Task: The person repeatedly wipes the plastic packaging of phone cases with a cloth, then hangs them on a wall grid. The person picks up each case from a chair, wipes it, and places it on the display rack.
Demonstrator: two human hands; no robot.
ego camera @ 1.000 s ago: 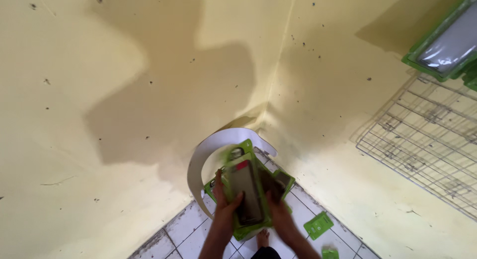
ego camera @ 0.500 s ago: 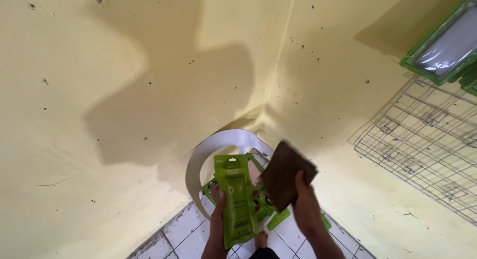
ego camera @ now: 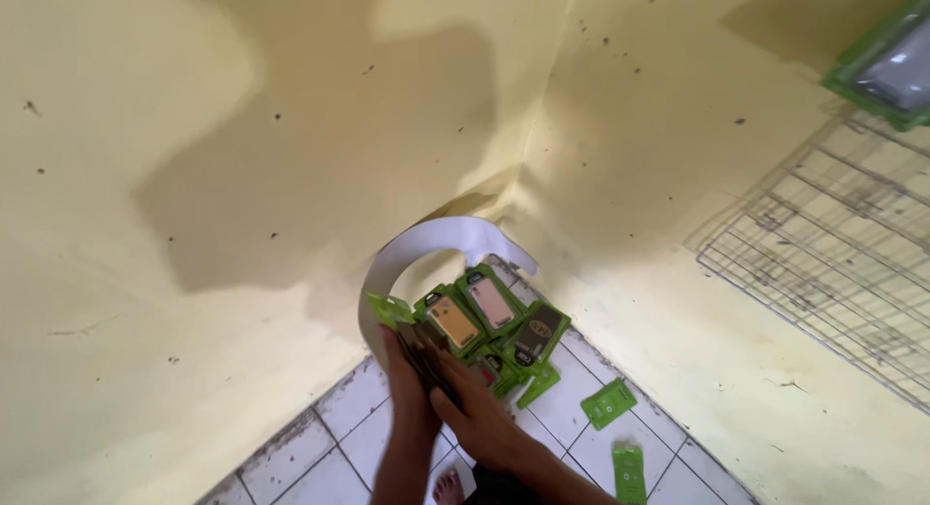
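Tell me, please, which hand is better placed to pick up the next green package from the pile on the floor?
Probably the right hand: it lies nearest the green packages, while the left hand grips the dark stack.

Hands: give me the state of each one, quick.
Left hand: closed on a dark flat stack.
Right hand: fingers pressed on the same stack; full grasp cannot be told.
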